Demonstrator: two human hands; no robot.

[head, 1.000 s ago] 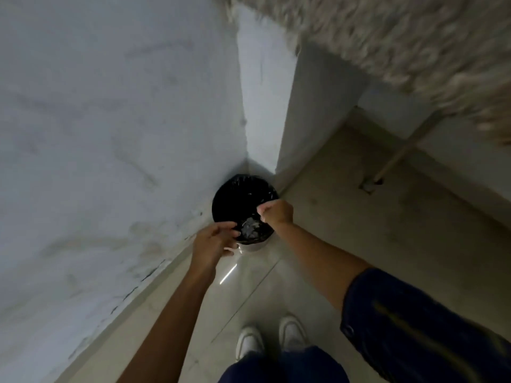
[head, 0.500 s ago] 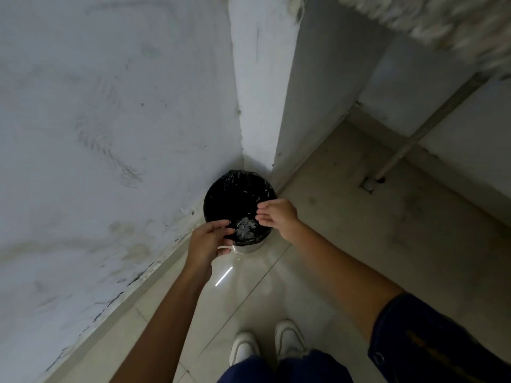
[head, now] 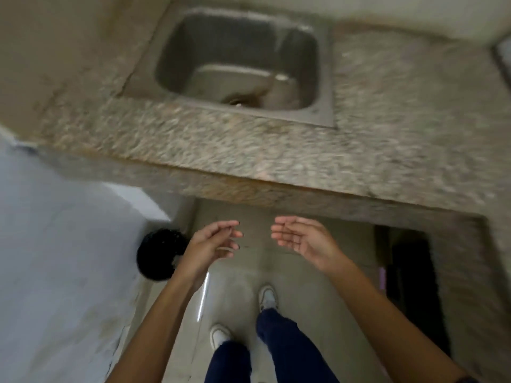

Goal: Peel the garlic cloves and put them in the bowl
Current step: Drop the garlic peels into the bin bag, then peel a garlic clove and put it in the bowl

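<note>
Two bare hands hovering apart over the floor, in front of a speckled stone counter.

The left hand (head: 214, 241) and right hand (head: 300, 239) are facing each other with fingers loosely spread, holding nothing. Garlic cloves and a bowl are not showing anywhere in this blurred view. A round bin lined with a black bag (head: 157, 254) is standing by the pale wall (head: 55, 244), just beside the left wrist. A rectangular steel sink (head: 322, 64) is sitting in the speckled granite counter (head: 401, 128). White shoes (head: 266, 297) are standing on the glossy tiled floor (head: 243, 272).
</note>
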